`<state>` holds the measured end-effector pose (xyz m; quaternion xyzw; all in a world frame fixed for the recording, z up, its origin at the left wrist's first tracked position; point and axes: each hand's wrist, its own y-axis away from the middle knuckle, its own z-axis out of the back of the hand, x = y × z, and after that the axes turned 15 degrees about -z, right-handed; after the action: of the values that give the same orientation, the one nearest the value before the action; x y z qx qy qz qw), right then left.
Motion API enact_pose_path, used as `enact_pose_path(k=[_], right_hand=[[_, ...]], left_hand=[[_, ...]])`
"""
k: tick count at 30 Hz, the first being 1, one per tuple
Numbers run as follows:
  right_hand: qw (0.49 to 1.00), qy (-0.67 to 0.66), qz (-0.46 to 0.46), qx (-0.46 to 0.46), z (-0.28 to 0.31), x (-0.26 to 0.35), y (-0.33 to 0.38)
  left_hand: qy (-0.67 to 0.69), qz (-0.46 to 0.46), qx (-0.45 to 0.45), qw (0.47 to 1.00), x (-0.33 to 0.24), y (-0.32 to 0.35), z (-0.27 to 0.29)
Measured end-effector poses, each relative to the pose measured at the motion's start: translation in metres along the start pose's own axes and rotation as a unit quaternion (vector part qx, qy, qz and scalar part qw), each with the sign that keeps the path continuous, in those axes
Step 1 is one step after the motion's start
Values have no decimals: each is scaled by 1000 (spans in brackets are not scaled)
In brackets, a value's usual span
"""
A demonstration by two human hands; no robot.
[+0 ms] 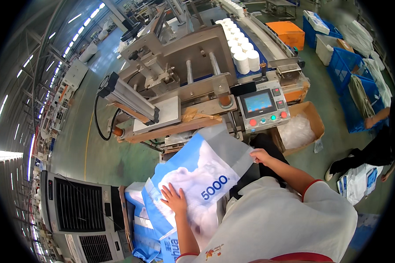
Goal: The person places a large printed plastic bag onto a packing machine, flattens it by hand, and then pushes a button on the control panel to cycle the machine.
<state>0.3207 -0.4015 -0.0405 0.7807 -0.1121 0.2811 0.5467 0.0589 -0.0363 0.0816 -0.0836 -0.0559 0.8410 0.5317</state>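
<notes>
A large blue-and-white printed plastic bag point(184, 168) with a see-through end lies across my lap, below the machine. My left hand point(174, 199) rests on its printed face with the fingers spread. At the bag's see-through right edge, my right hand point(260, 155) is closed in a pinch on the film. More blue-and-white bags point(141, 223) are piled under and to the left of my left hand, partly hidden by the top bag.
Ahead stands a metal packing machine point(164, 109) with a control panel point(261, 105). White rolls point(245, 59) line a blue conveyor. A cardboard box point(309, 127) of clear film sits right; farther right are blue crates point(344, 70) and another person's hand point(377, 118). A grey air cooler point(81, 206) stands left.
</notes>
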Motion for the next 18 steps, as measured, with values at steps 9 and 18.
enact_pose_path(k=[9, 18], right_hand=[[973, 182, 139, -26, -68, 21, -36], [871, 378, 302, -80, -140, 37, -69]], left_hand=[[-41, 184, 171, 967, 41, 43, -1], [17, 393, 221, 892, 5, 155, -83]])
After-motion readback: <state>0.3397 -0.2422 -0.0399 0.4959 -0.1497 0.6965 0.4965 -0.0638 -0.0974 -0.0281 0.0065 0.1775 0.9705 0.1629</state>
